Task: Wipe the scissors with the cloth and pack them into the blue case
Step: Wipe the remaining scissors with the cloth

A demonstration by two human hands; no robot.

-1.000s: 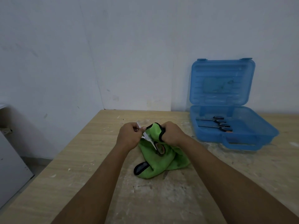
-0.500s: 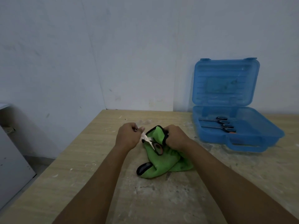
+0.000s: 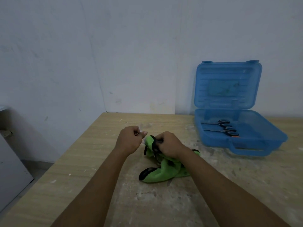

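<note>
Seemingly midway, the left hand (image 3: 129, 139) is curled shut, pinching what I take for a blade tip, the right hand (image 3: 169, 145) grips the scissors (image 3: 154, 145) bundled in the green cloth (image 3: 165, 171) at table centre, while far right the open blue case (image 3: 232, 102) already holds two pairs (image 3: 227, 128).

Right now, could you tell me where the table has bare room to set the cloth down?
Bare patches: the table's left side, left of the left hand; the near edge between the forearms; and the strip between the green cloth and the blue case. It is crowded around the right hand.
</note>
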